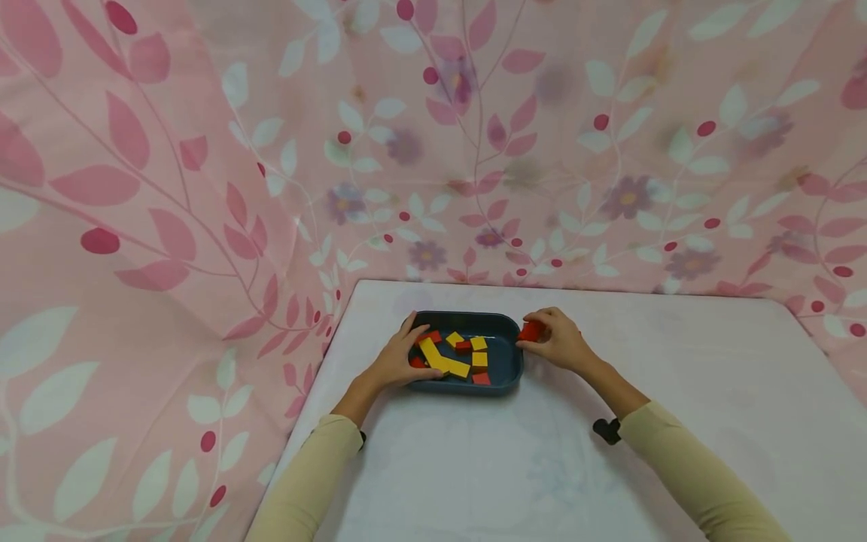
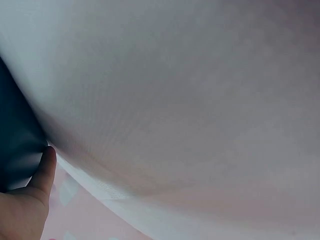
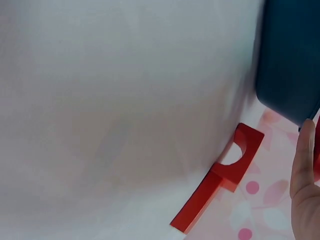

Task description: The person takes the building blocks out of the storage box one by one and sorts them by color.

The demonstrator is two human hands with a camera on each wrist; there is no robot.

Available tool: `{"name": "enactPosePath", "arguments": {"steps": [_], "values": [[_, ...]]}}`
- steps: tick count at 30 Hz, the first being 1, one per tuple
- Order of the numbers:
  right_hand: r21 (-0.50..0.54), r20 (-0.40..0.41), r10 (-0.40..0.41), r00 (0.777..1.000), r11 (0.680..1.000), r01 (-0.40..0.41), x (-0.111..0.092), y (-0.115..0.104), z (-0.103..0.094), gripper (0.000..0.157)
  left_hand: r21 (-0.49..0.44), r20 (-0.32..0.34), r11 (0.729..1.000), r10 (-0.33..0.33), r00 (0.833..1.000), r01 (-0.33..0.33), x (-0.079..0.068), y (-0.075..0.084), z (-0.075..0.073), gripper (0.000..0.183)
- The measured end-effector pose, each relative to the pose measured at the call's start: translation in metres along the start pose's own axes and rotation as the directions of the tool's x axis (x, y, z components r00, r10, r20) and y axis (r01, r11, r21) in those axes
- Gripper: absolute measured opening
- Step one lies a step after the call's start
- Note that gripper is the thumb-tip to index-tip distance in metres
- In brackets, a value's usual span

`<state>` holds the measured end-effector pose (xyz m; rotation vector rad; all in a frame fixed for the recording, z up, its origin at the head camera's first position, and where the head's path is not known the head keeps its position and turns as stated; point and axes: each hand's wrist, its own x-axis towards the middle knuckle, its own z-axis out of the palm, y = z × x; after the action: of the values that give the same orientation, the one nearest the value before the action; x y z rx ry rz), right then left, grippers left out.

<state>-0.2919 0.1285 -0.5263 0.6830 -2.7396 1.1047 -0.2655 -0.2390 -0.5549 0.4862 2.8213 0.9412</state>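
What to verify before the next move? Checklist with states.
1. Left hand at tray: ok, at its left end.
2. Left hand's hold firm: cannot tell.
3. Right hand gripping red block: ok, between thumb and fingers.
4. Red block inside tray: not ok, at the right rim.
5. Table free of loose blocks: not ok, red arch and red bar lie there, right wrist view.
6. All tray contents visible: not ok, left hand covers some.

A pink cloth (image 1: 501,150), printed with leaves, berries and purple flowers, hangs behind the counter (image 1: 691,376) and along its left side. The counter has a whitish surface and a rounded far right corner. The light is soft.
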Motion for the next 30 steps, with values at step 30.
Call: {"name": "enactPosePath", "arguments": {"steps": [30], "values": [[-0.097,0.074,0.067,0.995,0.994,-0.059,-0.022,0.048,-0.036,0.042,0.008,-0.018,1.0,0.001,1.0,-0.001,-0.001,0.003,0.001,0.102]]}}
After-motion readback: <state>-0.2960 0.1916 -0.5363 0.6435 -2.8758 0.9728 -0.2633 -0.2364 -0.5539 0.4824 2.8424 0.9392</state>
